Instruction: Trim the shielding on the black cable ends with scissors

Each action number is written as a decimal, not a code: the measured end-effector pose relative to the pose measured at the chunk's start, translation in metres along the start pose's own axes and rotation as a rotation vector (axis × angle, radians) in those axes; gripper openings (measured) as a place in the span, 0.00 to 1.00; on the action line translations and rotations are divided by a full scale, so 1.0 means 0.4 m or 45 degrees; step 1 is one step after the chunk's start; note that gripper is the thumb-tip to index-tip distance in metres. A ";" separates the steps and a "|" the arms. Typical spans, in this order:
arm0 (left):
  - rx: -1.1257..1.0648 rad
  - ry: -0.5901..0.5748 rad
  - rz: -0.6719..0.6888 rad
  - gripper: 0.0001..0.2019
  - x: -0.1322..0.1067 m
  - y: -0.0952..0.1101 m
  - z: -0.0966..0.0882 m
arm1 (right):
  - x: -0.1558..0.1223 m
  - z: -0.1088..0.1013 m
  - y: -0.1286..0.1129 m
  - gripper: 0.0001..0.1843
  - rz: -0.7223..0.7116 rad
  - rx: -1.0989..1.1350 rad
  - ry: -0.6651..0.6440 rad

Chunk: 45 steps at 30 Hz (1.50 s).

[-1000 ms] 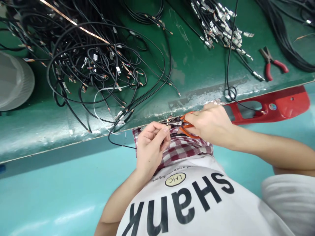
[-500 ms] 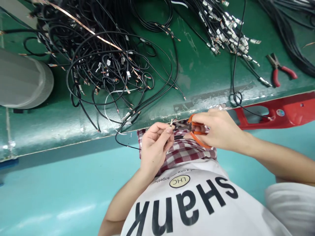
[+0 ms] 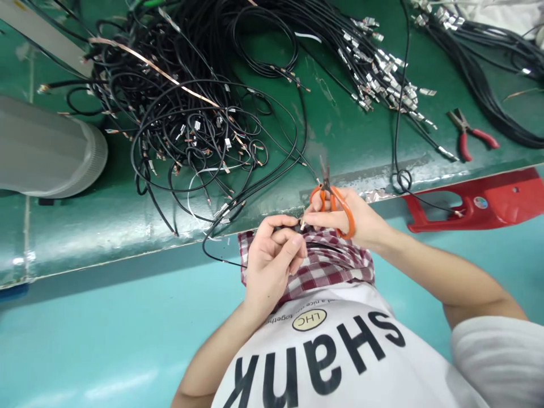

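My left hand (image 3: pixel 274 255) is closed on the end of a thin black cable, just in front of the bench edge. Small pale wire strands (image 3: pixel 302 225) show at the cable's tip, between my two hands. My right hand (image 3: pixel 346 215) has orange-handled scissors (image 3: pixel 326 184) hooked in its fingers, with the blades pointing up over the bench edge. Its thumb and index fingertip pinch at the wire strands beside my left fingers. More black cable (image 3: pixel 325 245) lies across the checked cloth on my lap.
A tangled heap of black cables (image 3: pixel 191 113) covers the green bench (image 3: pixel 335 136) at left. Cables with metal terminals (image 3: pixel 378 68) lie behind. Red-handled pliers (image 3: pixel 465 136) rest at right. A grey container (image 3: pixel 46 150) lies left; a red plastic stool (image 3: pixel 505 195) stands beyond the bench edge.
The scissors have swung from pointing left at the wire end to pointing upward. My right fingertips have come to the wire strands. The view has shifted slightly.
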<state>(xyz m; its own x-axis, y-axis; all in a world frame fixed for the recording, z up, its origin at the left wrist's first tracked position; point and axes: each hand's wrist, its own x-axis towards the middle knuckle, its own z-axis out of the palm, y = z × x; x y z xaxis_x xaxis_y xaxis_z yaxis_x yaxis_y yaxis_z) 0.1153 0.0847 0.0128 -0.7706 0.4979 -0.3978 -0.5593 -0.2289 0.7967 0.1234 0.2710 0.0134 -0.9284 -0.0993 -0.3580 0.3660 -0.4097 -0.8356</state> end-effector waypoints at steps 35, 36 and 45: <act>0.154 -0.151 0.023 0.17 -0.005 0.018 -0.032 | -0.080 -0.024 -0.078 0.19 -0.690 -2.301 0.003; 0.155 -0.150 0.020 0.17 -0.006 0.017 -0.032 | -0.080 -0.022 -0.081 0.18 -0.681 -2.294 -0.004; 0.138 -0.166 0.014 0.17 -0.006 0.014 -0.033 | -0.081 -0.006 -0.100 0.13 -0.577 -2.274 -0.042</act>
<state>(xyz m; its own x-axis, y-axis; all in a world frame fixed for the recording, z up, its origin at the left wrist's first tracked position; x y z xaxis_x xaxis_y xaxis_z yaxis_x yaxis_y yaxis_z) 0.1099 0.0714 0.0123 -0.7263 0.6019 -0.3320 -0.5095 -0.1471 0.8478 0.1389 0.2926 0.0575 -0.9558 -0.2934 -0.0176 -0.2794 0.9256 -0.2553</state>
